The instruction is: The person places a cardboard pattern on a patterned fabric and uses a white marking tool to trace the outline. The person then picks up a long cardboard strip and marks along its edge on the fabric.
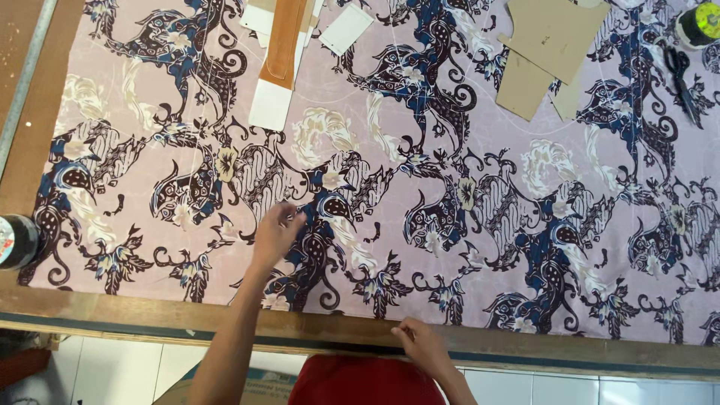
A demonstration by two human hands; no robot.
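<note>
a large patterned fabric (pixel 420 165), pale lilac with dark blue, brown and cream floral scrolls, lies flat across a wooden table (pixel 112 311). its long axis runs left to right across the view, its near edge parallel to the table's front edge and set just back from it.

the left hand (pixel 276 234) rests on the fabric near that near edge, fingers bunched together and bent, tips pressed to the cloth; whether it pinches anything small i cannot tell. the right hand (pixel 421 343) sits at the table's front edge, just below the fabric's hem, fingers curled down on the wood, and it seems to hold nothing.

farther off on the cloth lie brown card pattern pieces (pixel 544 45), white paper pieces (pixel 271 101) with a tan strip (pixel 285 37), and black scissors (pixel 681 71) beside a yellow-centred roll (pixel 701 24). a dark round tin (pixel 15 240) stands at the left edge.
</note>
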